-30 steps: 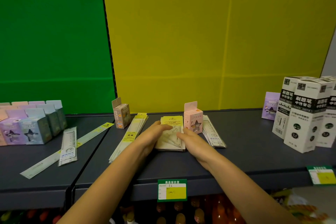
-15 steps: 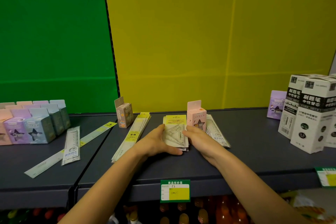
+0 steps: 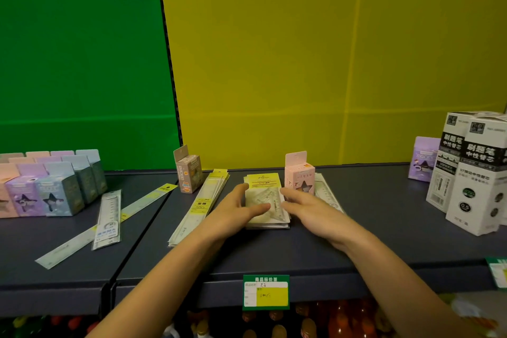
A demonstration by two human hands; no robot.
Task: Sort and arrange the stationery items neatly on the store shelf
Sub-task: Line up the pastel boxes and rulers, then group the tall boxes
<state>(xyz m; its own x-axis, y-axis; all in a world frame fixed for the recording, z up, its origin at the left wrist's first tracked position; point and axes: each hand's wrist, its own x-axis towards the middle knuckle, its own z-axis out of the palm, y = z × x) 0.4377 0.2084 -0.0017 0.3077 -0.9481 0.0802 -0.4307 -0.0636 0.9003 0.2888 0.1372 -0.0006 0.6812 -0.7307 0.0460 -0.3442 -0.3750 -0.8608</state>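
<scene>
Just below the centre of the frame, a stack (image 3: 267, 204) of flat packets lay on the dark shelf (image 3: 384, 230), with a hand on either side. The left hand (image 3: 236, 207) pressed against the stack's left edge, fingers loosely spread and the thumb lying across the top packet. The right hand (image 3: 307, 204) lay flat against the right edge, fingers straight and together. Neither hand had closed around anything; they bracketed the stack, most likely to square its edges and keep the slippery packets from fanning out.

The stack held clear sleeves with yellow header cards at the far end, and a see-through set square showed inside the top one. The lower packets stuck out a little at the near edge, so the pile was not quite flush.

A pink box (image 3: 299, 177) stood upright just behind the right hand, touching or nearly touching the stack's far right corner. A pile of rulers (image 3: 201, 203) lay at a slant to the left of the stack, close beside the left wrist. Two more rulers (image 3: 108, 218) lay crossed at the lower left, apparently unsorted. Tall white boxes (image 3: 472, 173) stood at the right edge of the frame.
</scene>
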